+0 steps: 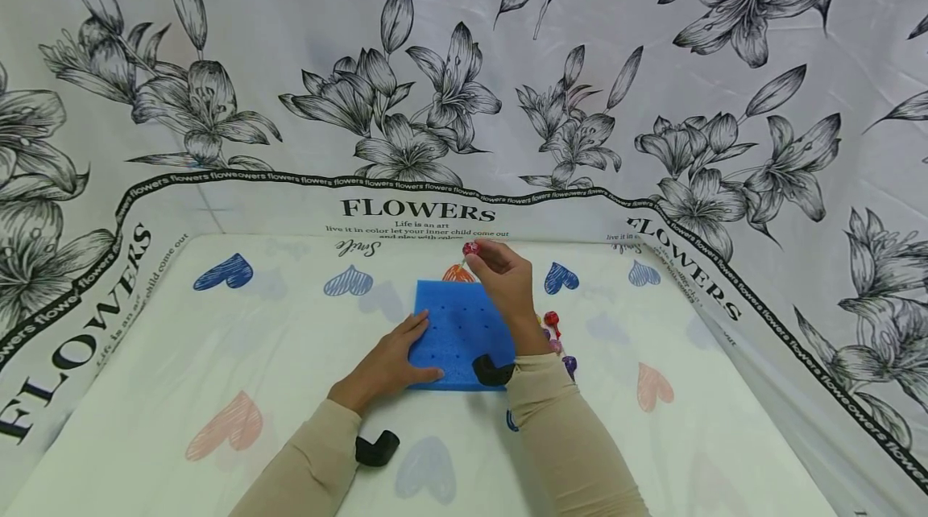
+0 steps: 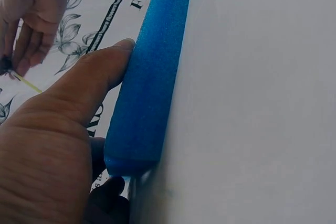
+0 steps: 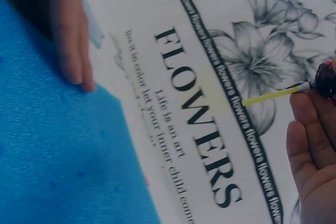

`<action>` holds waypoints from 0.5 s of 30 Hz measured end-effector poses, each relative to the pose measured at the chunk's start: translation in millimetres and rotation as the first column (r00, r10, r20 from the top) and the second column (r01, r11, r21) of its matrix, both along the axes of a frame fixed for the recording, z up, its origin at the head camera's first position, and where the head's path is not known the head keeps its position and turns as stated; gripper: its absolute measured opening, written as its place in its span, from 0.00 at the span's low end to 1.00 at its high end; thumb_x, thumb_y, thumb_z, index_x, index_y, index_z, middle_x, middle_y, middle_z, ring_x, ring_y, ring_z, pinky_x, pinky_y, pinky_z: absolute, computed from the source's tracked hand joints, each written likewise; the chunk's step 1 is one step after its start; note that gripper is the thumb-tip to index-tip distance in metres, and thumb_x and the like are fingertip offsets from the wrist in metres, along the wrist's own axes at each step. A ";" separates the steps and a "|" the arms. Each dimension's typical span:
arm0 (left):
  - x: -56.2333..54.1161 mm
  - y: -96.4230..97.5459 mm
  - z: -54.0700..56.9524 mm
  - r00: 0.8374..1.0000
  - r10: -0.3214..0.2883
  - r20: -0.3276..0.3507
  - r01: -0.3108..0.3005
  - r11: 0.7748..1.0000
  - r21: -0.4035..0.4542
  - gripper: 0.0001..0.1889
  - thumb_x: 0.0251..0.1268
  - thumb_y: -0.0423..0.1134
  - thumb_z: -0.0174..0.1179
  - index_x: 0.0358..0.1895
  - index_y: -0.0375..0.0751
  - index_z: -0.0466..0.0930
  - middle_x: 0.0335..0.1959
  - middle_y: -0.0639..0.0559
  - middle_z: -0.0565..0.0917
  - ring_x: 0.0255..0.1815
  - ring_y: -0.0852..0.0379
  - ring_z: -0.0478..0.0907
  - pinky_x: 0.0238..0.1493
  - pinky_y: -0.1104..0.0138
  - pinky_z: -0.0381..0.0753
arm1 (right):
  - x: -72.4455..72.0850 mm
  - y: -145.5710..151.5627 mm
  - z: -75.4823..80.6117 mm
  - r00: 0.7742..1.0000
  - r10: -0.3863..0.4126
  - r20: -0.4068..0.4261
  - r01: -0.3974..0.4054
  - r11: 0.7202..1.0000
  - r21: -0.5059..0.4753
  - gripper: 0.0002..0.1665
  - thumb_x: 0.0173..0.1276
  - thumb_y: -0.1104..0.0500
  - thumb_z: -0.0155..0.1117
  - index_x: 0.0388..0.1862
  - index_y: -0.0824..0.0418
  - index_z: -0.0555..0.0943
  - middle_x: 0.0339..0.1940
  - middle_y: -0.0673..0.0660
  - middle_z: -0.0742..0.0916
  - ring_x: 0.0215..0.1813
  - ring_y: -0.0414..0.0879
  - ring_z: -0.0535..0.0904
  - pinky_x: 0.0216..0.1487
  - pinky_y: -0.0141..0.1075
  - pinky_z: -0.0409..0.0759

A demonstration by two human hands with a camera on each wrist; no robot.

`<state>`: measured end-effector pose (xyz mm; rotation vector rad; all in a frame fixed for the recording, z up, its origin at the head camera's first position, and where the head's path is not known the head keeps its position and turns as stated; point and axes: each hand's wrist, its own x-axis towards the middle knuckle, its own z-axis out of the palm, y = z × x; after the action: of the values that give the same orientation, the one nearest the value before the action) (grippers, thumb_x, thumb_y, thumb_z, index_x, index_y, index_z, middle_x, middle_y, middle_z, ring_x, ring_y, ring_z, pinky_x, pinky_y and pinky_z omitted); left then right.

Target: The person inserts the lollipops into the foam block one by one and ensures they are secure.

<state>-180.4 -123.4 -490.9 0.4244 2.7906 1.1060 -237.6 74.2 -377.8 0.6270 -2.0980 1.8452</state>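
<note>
A blue foam block (image 1: 457, 332) with rows of small holes lies flat in the middle of the table. My left hand (image 1: 387, 364) rests at its near left corner, fingers straight along the left side and thumb along the front edge (image 2: 139, 124). Beyond the block's far edge, my right hand (image 1: 503, 275) pinches a lollipop (image 1: 471, 247) by its red wrapped head. Its yellow stick (image 3: 270, 97) sticks out free of the fingers in the right wrist view. The right forearm hides part of the block's right side.
Several more lollipops lie to the right of the block, among them a red one (image 1: 553, 320) and a purple one (image 1: 569, 364), partly behind the right wrist. A white cloth with hearts (image 1: 290, 364) covers the table, and a flower-printed curtain (image 1: 580, 155) hangs behind it.
</note>
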 end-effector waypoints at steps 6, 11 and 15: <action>-1.1 0.7 -0.4 1.000 0.007 -0.004 -0.007 1.000 -0.009 0.52 0.49 0.60 0.71 0.74 0.37 0.58 0.77 0.49 0.53 0.75 0.43 0.48 0.68 0.47 0.56 | -19.6 -2.6 -36.8 0.998 -0.017 0.068 0.015 0.999 0.031 0.20 0.68 0.61 0.65 0.55 0.70 0.80 0.47 0.64 0.86 0.49 0.54 0.83 0.49 0.39 0.81; -1.2 0.7 -1.4 1.000 0.006 -0.006 -0.006 1.000 -0.004 0.52 0.49 0.60 0.71 0.74 0.36 0.58 0.77 0.49 0.53 0.75 0.43 0.48 0.68 0.48 0.56 | -25.2 -6.6 -58.1 0.992 -0.059 0.110 0.051 0.996 0.068 0.20 0.66 0.54 0.68 0.53 0.64 0.82 0.46 0.57 0.87 0.48 0.49 0.83 0.51 0.40 0.80; -1.2 -0.3 -2.3 1.000 0.006 -0.012 -0.006 1.000 0.006 0.53 0.49 0.60 0.71 0.74 0.36 0.58 0.77 0.49 0.53 0.75 0.42 0.48 0.68 0.48 0.57 | -25.0 -10.4 -67.1 0.987 -0.086 0.137 0.072 0.992 0.100 0.19 0.66 0.52 0.68 0.52 0.60 0.84 0.44 0.54 0.87 0.47 0.47 0.83 0.51 0.40 0.80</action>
<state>-181.6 -123.8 -493.2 0.4244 2.8016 1.1168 -262.6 63.8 -444.8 0.4385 -2.2767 1.8039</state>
